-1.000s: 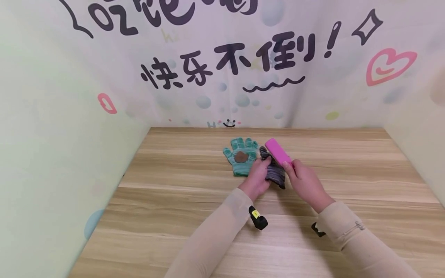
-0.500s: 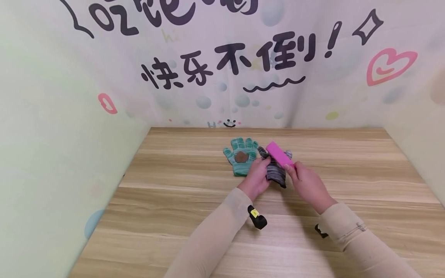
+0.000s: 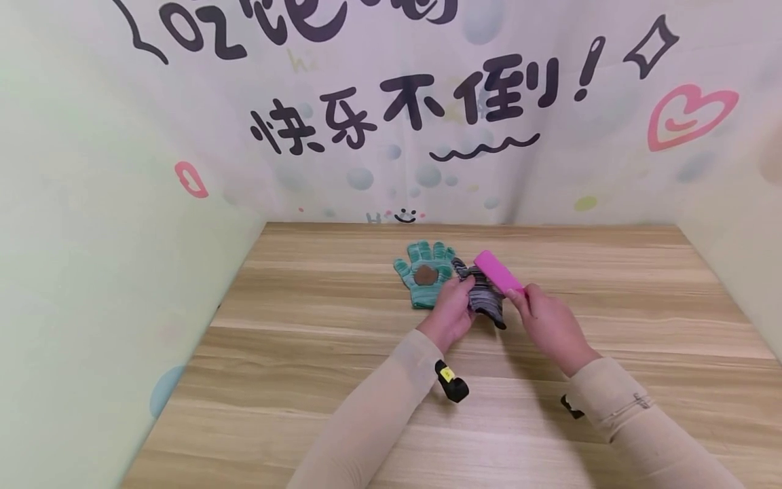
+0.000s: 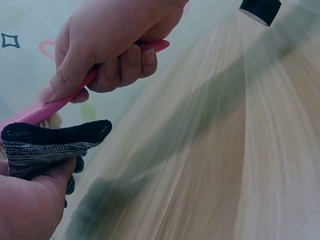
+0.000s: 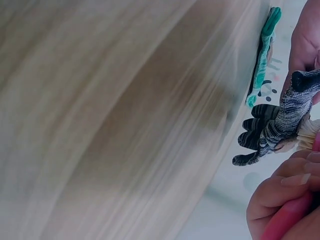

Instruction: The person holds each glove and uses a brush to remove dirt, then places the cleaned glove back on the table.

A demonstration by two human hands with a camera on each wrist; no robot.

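Observation:
My left hand [image 3: 451, 312] pinches a black-and-grey knit glove [image 3: 487, 300] near its thumb side, raised over the table. With my right hand [image 3: 554, 329] I grip the handle of a pink brush [image 3: 497, 271], fingers curled round it. Its pale bristles [image 5: 306, 136] press against the knit glove, as the right wrist view shows. In the left wrist view the glove's dark cuff [image 4: 60, 132] points toward the camera, and the pink back of the brush lies above it. Just left of this, a green glove [image 3: 424, 296] lies flat on the table with a brown patch [image 3: 425, 274] on its palm.
The wood-grain table [image 3: 293, 380] runs back to a printed white cloth wall [image 3: 342, 183]. Pale walls stand at the left and right. A black strap piece with a yellow tag [image 3: 451, 380] hangs from the left wrist.
The pink brush and right hand have shifted down and slightly right across the knit glove. The left hand keeps its hold on that glove almost in place. The green glove stays put.

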